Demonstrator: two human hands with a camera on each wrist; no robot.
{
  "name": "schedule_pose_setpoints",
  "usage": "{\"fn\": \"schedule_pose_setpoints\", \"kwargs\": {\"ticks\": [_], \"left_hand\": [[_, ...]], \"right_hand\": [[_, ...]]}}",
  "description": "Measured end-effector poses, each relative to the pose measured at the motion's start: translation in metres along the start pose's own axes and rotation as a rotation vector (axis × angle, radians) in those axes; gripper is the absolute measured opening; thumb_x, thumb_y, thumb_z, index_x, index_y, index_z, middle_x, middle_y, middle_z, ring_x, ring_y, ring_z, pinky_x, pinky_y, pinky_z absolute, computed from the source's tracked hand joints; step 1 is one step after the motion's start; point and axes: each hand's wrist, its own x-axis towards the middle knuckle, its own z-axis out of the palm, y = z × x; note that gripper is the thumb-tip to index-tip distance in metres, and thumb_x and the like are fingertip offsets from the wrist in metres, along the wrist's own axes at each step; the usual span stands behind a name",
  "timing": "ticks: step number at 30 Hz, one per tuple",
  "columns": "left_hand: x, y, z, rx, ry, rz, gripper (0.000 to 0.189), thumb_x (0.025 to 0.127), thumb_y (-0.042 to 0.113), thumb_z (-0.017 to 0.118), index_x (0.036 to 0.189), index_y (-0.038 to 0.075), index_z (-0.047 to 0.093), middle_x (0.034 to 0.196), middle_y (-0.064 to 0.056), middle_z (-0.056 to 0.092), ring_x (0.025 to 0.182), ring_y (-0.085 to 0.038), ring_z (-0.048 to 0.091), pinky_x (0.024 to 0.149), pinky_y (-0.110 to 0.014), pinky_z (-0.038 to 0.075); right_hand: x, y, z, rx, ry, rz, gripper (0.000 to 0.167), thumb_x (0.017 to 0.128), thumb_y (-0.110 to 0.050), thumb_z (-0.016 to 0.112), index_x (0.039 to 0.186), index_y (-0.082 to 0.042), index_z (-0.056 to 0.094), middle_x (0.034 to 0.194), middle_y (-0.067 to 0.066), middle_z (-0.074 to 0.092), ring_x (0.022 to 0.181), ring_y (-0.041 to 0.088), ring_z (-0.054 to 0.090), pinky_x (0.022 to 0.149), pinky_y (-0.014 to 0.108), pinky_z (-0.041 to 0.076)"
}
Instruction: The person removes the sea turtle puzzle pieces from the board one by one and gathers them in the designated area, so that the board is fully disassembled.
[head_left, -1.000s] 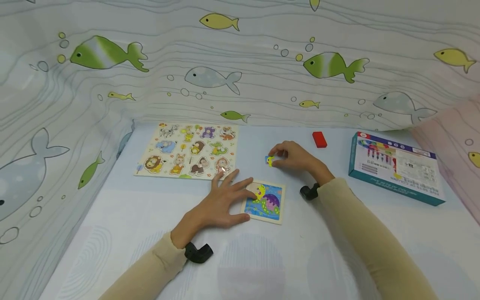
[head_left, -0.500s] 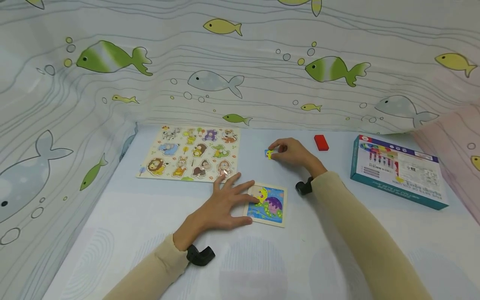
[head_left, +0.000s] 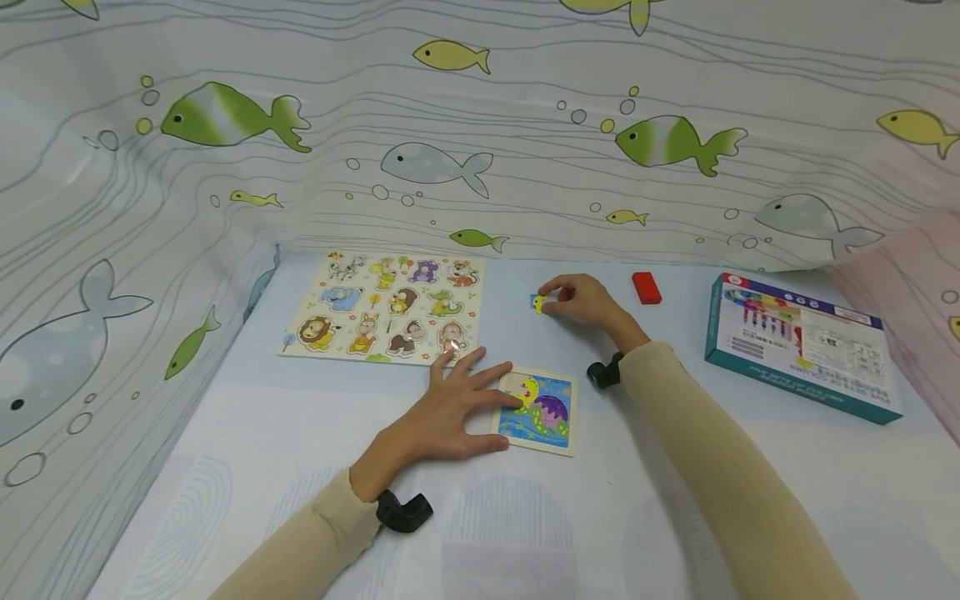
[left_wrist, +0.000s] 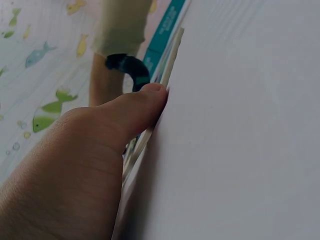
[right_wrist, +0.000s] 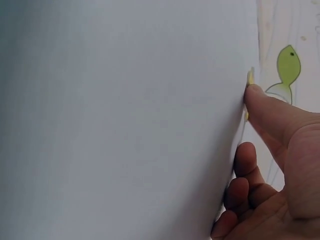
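Fingers spread, my left hand [head_left: 450,417] rests at the left side of a small square jigsaw puzzle [head_left: 558,429], which has a pale frame and a yellow and purple picture on blue. Its index fingertip lies on the picture, and in the left wrist view the thumb [left_wrist: 145,102] touches the frame's edge. Beyond the puzzle, my right hand [head_left: 588,304] pinches a small blue and yellow puzzle piece [head_left: 537,303] at the tabletop. Only slivers of that piece [right_wrist: 250,77] show past the thumb in the right wrist view; the other fingers there are curled.
A large animal puzzle board [head_left: 382,312] lies at the back left, close to the left fingertips. Behind the right hand is a red block [head_left: 647,287]. A teal and white box [head_left: 806,346] lies on the right. Fish-patterned cloth [head_left: 525,192] rises behind the table.
My right hand has moved slightly back and left with the puzzle piece, away from the small puzzle. My left hand stays in place on it. The head view has shifted a little.
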Motion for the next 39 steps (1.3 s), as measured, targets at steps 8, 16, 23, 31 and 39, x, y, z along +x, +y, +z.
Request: {"fn": "schedule_pose_setpoints", "kwargs": {"ticks": [8, 16, 23, 31, 39], "left_hand": [[-0.001, 0.002, -0.002, 0.013, -0.005, 0.000, 0.051, 0.088, 0.064, 0.065, 0.133, 0.040, 0.065, 0.163, 0.001, 0.041, 0.155, -0.041, 0.023, 0.116, -0.073, 0.007], [0.002, 0.003, -0.001, 0.019, -0.016, -0.013, 0.053, 0.087, 0.065, 0.065, 0.134, 0.040, 0.065, 0.163, 0.000, 0.041, 0.155, -0.041, 0.023, 0.116, -0.072, 0.008], [0.002, 0.002, 0.000, 0.012, -0.019, -0.039, 0.053, 0.087, 0.067, 0.066, 0.134, 0.042, 0.064, 0.163, 0.001, 0.040, 0.156, -0.040, 0.021, 0.117, -0.070, 0.007], [0.002, 0.002, 0.001, 0.016, -0.032, -0.062, 0.054, 0.087, 0.069, 0.064, 0.134, 0.042, 0.063, 0.166, -0.001, 0.035, 0.158, -0.040, 0.016, 0.119, -0.068, 0.004], [0.002, 0.002, 0.000, 0.012, -0.030, -0.071, 0.055, 0.085, 0.068, 0.067, 0.134, 0.041, 0.063, 0.166, -0.004, 0.035, 0.158, -0.039, 0.018, 0.119, -0.069, 0.003]], "right_hand": [[-0.002, 0.001, 0.001, 0.026, 0.006, 0.012, 0.036, 0.094, -0.028, 0.072, 0.128, -0.016, 0.070, 0.106, 0.012, 0.059, 0.101, 0.027, 0.049, 0.084, 0.035, 0.041], [-0.018, 0.014, -0.003, 0.167, 0.107, -0.048, 0.034, 0.099, -0.031, 0.065, 0.130, -0.017, 0.069, 0.106, 0.011, 0.062, 0.091, 0.024, 0.050, 0.074, 0.031, 0.042], [-0.048, 0.015, -0.005, 0.207, 0.103, -0.104, 0.033, 0.101, -0.031, 0.064, 0.128, -0.013, 0.070, 0.105, 0.009, 0.065, 0.091, 0.024, 0.052, 0.072, 0.027, 0.044], [-0.087, 0.003, 0.003, 0.156, -0.164, -0.278, 0.025, 0.095, -0.022, 0.072, 0.119, -0.016, 0.075, 0.104, 0.000, 0.071, 0.091, 0.020, 0.057, 0.079, 0.027, 0.050], [-0.103, -0.007, 0.017, 0.076, -0.238, -0.364, 0.027, 0.089, -0.016, 0.078, 0.115, -0.019, 0.077, 0.108, -0.002, 0.070, 0.102, 0.017, 0.054, 0.086, 0.034, 0.043]]}}
